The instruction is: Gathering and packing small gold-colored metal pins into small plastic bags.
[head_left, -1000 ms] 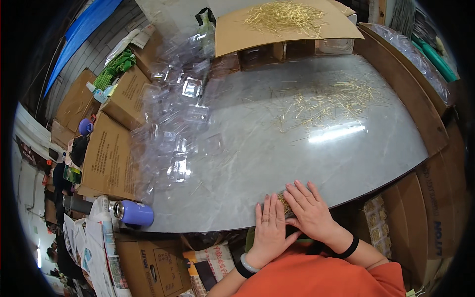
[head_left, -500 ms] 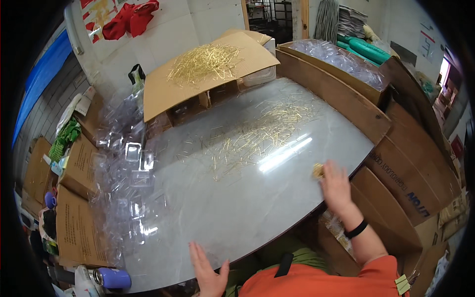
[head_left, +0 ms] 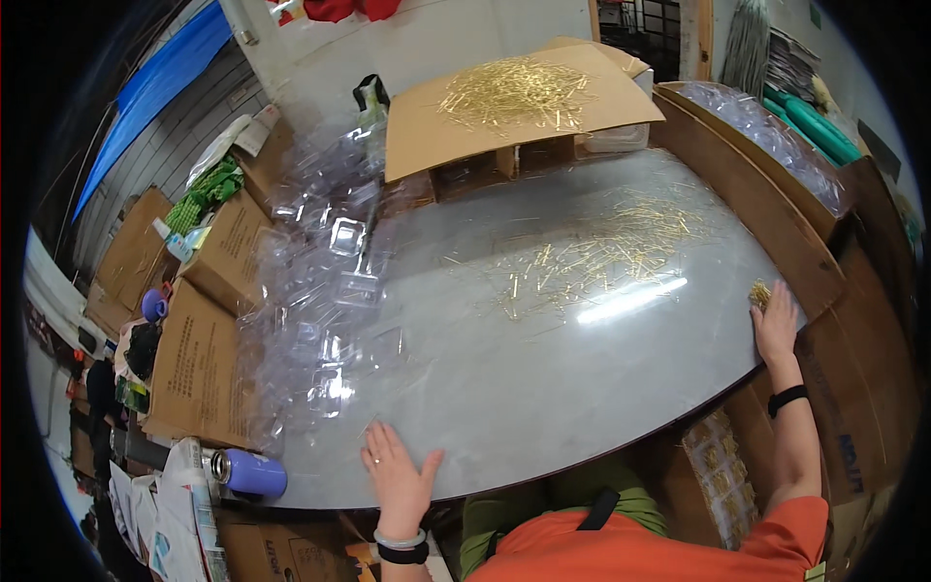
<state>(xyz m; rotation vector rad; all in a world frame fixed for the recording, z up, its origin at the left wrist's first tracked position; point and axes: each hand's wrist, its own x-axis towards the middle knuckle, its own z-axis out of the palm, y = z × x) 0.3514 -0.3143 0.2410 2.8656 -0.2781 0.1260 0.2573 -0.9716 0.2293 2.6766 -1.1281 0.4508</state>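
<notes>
My left hand (head_left: 396, 475) lies on the grey tabletop (head_left: 485, 407) near its front edge, fingers stretched and thumb apart, holding nothing. A thin pin-like piece (head_left: 368, 425) shows just beyond its fingertips. At the table's right edge, my right hand (head_left: 776, 328) rests with straight fingers against a small clump of thin gold pin-like pieces (head_left: 760, 293); it does not look closed round them. A loose scatter of the same gold pieces (head_left: 611, 254) covers the middle and back right of the table. A larger heap (head_left: 519, 89) lies on a raised cardboard sheet (head_left: 417, 145).
Clear plastic boxes (head_left: 320, 291) pile along the left side beside cardboard cartons (head_left: 204, 359). A purple bottle (head_left: 254, 473) lies at the front left corner. A cardboard wall (head_left: 776, 209) borders the right. Below the edge stands a divided tray (head_left: 720, 475) holding gold pieces.
My right hand and the gold clump have moved right, to the table's edge. My left hand has slid a little further onto the table. The view has shifted left.
</notes>
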